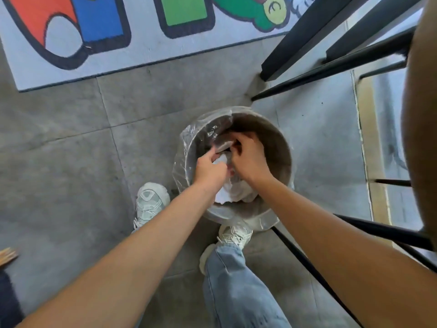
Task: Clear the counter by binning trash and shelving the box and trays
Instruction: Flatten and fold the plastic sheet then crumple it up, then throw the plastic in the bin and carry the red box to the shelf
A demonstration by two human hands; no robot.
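Crumpling white trash (221,159) between both hands, over bin (279,143).

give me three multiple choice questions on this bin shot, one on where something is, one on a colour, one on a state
1. Where are both hands?
A. inside the mouth of the bin
B. on the mat
C. on the black frame

2. What colour are the shoes?
A. red
B. black
C. off-white

3. How is the bin lined?
A. no liner
B. clear plastic liner folded over the rim
C. black bag tied shut

Answers:
1 A, the left hand and right hand reach into the bin over white paper trash.
2 C, both shoes are off-white.
3 B, the clear plastic liner wraps over the rim.
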